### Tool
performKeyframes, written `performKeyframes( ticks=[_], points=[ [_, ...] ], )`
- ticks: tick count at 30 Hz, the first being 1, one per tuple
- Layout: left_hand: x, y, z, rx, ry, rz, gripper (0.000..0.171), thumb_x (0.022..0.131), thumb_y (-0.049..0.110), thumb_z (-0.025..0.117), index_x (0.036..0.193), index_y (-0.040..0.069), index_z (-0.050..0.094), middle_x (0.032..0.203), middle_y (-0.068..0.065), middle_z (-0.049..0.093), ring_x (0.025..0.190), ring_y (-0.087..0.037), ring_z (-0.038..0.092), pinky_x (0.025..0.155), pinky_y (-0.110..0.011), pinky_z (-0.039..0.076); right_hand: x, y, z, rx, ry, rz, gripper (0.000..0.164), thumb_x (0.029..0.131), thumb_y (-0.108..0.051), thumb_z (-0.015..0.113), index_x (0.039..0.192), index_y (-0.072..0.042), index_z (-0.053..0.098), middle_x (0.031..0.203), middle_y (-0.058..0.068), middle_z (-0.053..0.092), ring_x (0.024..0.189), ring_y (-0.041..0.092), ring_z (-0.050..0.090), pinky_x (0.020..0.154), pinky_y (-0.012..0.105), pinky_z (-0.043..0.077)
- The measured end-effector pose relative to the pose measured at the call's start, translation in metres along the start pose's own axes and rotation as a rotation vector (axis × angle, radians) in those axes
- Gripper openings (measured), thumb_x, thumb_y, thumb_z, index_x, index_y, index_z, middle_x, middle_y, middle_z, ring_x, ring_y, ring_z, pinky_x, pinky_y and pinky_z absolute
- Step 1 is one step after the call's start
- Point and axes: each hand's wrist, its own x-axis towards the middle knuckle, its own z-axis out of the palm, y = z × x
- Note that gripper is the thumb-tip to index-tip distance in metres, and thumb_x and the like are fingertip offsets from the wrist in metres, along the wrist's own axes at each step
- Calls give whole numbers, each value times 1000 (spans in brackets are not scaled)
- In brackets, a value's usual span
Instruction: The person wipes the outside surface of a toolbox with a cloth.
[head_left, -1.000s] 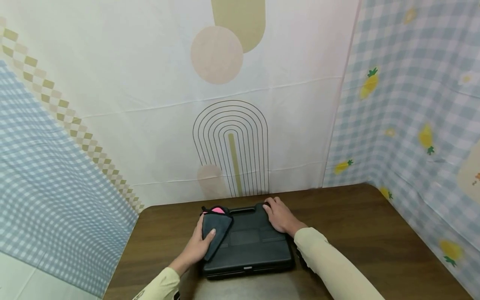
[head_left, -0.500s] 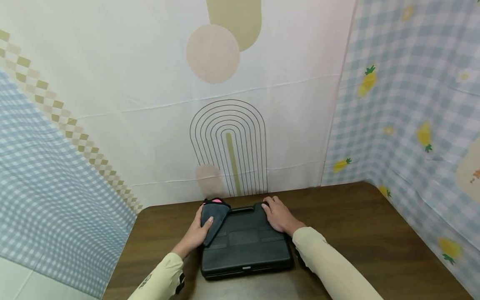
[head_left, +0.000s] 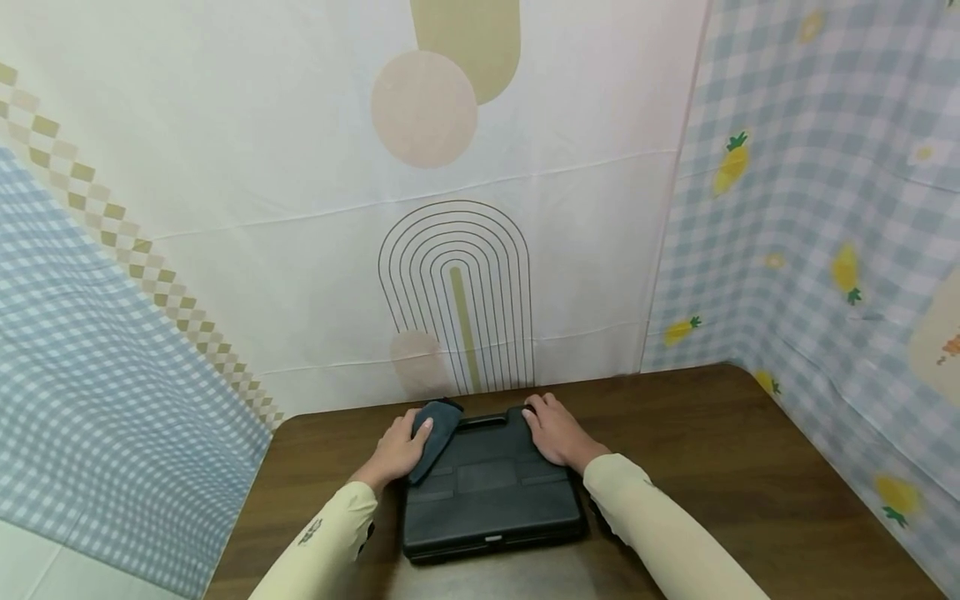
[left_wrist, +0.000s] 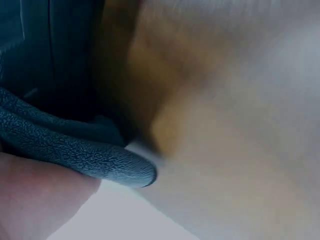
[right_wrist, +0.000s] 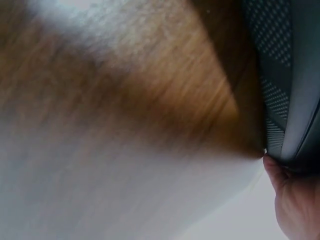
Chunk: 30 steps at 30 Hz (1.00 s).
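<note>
A flat black plastic carrying case (head_left: 487, 512) lies on the table, its handle (head_left: 482, 422) at the far side and a latch toward me. My left hand (head_left: 397, 450) grips a dark blue-grey cloth (head_left: 441, 427) over the case's far left corner. The thumb is on top; most of the fingers are hidden. Up close in the left wrist view, the cloth (left_wrist: 80, 150) looks thick, soft and folded. My right hand (head_left: 557, 432) holds the far right corner, fingers bent over the edge. A ribbed side of the case (right_wrist: 277, 100) shows in the right wrist view.
The brown wooden table (head_left: 690, 467) has rounded far corners. Behind it hangs a pale printed curtain (head_left: 315, 292). Checked blue cloths hang at the left (head_left: 112, 350) and right (head_left: 787, 275).
My left hand has moved the cloth up along the case's left side to the far corner and turned it over the edge. Its pink patch no longer shows. The right hand stays put.
</note>
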Motion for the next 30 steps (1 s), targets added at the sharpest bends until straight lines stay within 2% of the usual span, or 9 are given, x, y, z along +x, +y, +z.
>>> performKeyframes(
  ticks=[6, 14, 19, 23, 30],
  points=[
    [11, 14, -1, 243, -74, 24, 60, 117, 43, 35, 160, 1, 43, 156, -32, 50, 144, -59, 45, 117, -76, 33, -1, -1, 0, 1, -1, -13, 46, 118, -36, 38, 153, -9, 52, 145, 19, 54, 129, 36, 60, 109, 55, 50],
    [23, 48, 9, 421, -160, 30, 60, 117, 44, 32, 161, 5, 44, 161, -28, 49, 149, -54, 43, 123, -72, 29, 0, 0, 1, -2, 1, -16, 44, 118, -34, 37, 151, -9, 53, 143, 18, 55, 128, 35, 60, 108, 54, 50],
    [32, 72, 26, 508, -179, 77, 56, 118, 44, 31, 160, 10, 47, 159, -22, 53, 149, -47, 47, 124, -66, 32, 1, -2, 1, -2, 23, -23, 39, 118, -31, 38, 146, -10, 55, 139, 18, 57, 125, 35, 60, 106, 55, 50],
    [36, 86, 36, 549, -192, 84, 57, 118, 46, 30, 160, 13, 48, 159, -19, 54, 149, -43, 49, 124, -62, 35, 1, -3, 2, 0, 41, -7, 40, 118, -33, 39, 145, -10, 57, 138, 17, 58, 123, 33, 62, 105, 53, 51],
    [38, 89, 40, 542, -203, 83, 58, 118, 47, 29, 161, 14, 47, 161, -19, 53, 150, -42, 47, 125, -62, 34, 0, -1, 4, 13, 52, 18, 41, 118, -35, 39, 146, -11, 57, 139, 17, 57, 124, 34, 62, 106, 54, 51]
  ],
)
